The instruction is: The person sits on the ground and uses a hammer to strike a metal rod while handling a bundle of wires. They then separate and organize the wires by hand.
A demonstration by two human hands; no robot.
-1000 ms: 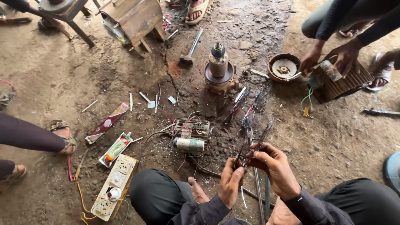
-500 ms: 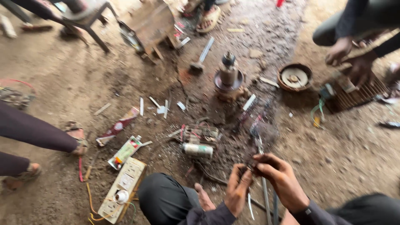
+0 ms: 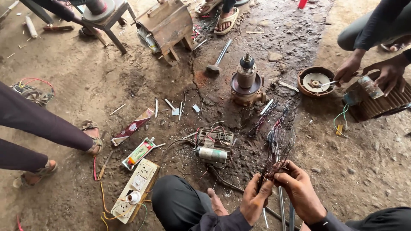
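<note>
Down on the dirt floor, the person is crouching and working a bundle of dark wires [image 3: 276, 149] that both hands are gripping: the left hand [image 3: 256, 201] is pinching the lower end of the bundle, and the right hand [image 3: 299, 190] is closing its fingers round the strands just beside it, so neither hand is free. The bundle is standing up between the two hands and fanning out at the top, its tips reaching toward the motor rotor [image 3: 246, 81] that is standing upright on the ground farther off. As far as I can judge, the strands are already gathered and out of the machine, while the sorting or straightening of them is only partly done, since the upper ends are splaying loose. Near the person's knee a small silver cylinder [image 3: 211, 154] is lying against a tangle of red and dark wiring, and an extension board [image 3: 136, 190] is sitting to the left. Across the way another person's hands [image 3: 347, 70] are busying themselves over a round metal cover [image 3: 316, 80]. Compared with a moment ago, the view is sitting steadier and closer, the bundle is being held higher and more spread, and the hands are staying clamped on it in much the same place.
</note>
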